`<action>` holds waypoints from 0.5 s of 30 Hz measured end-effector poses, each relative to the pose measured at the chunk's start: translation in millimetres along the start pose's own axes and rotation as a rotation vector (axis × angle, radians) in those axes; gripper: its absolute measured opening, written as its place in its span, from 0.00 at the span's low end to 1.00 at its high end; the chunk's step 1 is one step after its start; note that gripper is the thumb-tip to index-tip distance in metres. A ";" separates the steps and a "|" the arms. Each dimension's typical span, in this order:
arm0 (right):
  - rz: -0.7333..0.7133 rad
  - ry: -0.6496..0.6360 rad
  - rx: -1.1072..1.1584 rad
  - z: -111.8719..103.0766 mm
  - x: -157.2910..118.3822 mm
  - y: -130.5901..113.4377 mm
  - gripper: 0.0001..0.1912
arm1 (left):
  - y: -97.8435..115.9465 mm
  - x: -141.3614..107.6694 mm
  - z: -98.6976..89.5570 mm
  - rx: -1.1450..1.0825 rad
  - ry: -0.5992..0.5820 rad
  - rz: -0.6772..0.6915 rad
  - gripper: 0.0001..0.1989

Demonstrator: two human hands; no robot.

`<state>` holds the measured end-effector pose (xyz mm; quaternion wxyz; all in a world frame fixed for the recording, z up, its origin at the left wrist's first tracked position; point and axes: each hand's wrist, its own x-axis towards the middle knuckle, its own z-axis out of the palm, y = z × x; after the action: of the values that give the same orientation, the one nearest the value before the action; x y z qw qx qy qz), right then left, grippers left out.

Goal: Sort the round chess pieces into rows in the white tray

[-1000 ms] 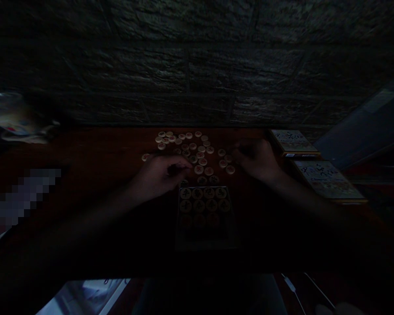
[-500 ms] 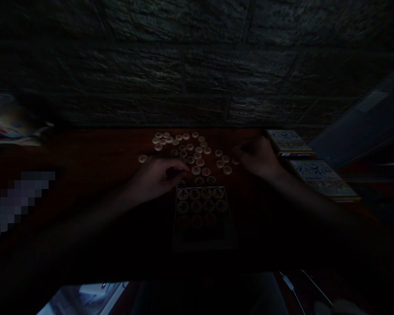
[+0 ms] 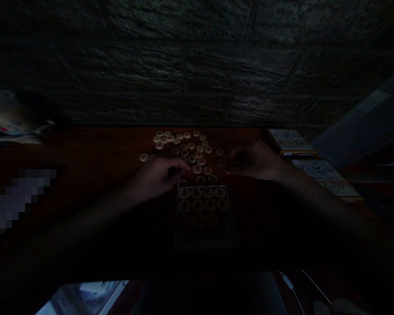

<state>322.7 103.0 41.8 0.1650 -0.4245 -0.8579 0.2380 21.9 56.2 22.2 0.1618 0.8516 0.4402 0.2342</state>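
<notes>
The scene is very dark, and the landmark that reads best is the shallow tray [image 3: 231,218] lying on the reddish-brown table [image 3: 95,153] right in front of the person. Round game pieces fill its far end in neat rows [image 3: 203,199], two rows clear and a third fading into shadow nearer the person. Just beyond the tray's far edge lies a loose scatter of pale round pieces [image 3: 187,146], spreading away toward the stone wall [image 3: 197,65] behind the table; one stray piece [image 3: 143,157] sits apart to the left of the scatter. The left hand [image 3: 159,175] rests just beyond the tray's far left corner, knuckles up and fingers curled in toward the thumb; something dark seems pinched there, but the gloom hides whether it truly grips a piece. The right hand [image 3: 254,159] hovers beyond the tray's far right corner, at the right edge of the scatter, fingers bent loosely downward over a couple of pieces; whether it holds one cannot be told either. Both forearms run back past the tray on either side, and the hands cover part of the scatter's near edge. To the right of the tray, past the right hand, two flat printed boxes [image 3: 292,141] lie one behind the other along the table's edge. Far to the left of the tray, a crumpled pale bag [image 3: 9,122] sits against the wall.
</notes>
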 end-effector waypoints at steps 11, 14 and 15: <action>0.066 -0.081 0.075 -0.6 -2.8 -1.2 0.09 | -0.9 -0.6 0.0 -0.002 0.006 -0.020 0.10; 0.055 -0.080 0.170 3.8 -3.5 -2.9 0.11 | -0.6 0.0 -0.1 0.007 0.015 -0.005 0.10; 0.048 -0.084 0.189 5.1 -3.6 -3.4 0.12 | -0.6 0.1 -0.2 0.010 0.022 -0.003 0.10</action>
<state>320.1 96.9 39.1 0.1623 -0.4169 -0.8274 0.3395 21.5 56.7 22.1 0.1532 0.8492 0.4442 0.2410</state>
